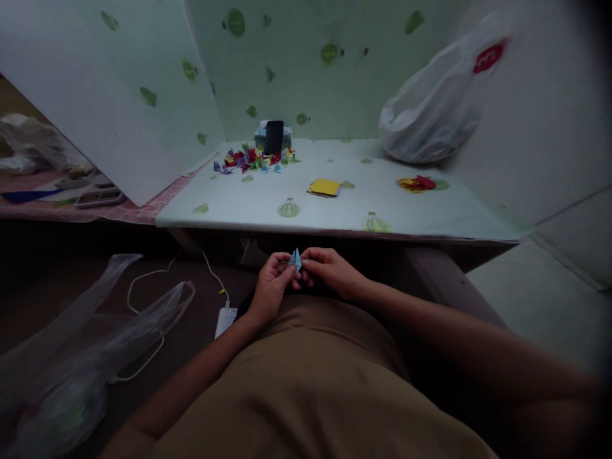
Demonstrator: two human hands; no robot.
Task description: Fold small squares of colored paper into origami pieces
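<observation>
My left hand [270, 284] and my right hand [329, 271] meet below the table's front edge, over my lap. Both pinch a small light-blue folded paper piece [295, 259], which points upward between the fingertips. On the table [268, 201] ahead lies a pile of several small folded paper pieces [251, 159] in mixed colours. A stack of square paper sheets [324, 187], yellow on top, rests near the table's middle. A few red and yellow paper pieces [417, 183] lie to the right.
A dark phone [273, 137] leans upright against a tissue box at the back. A white plastic bag [437, 105] sits at the back right. Clear plastic bags [86, 357] and a white cable with charger [224, 317] lie on the floor at left.
</observation>
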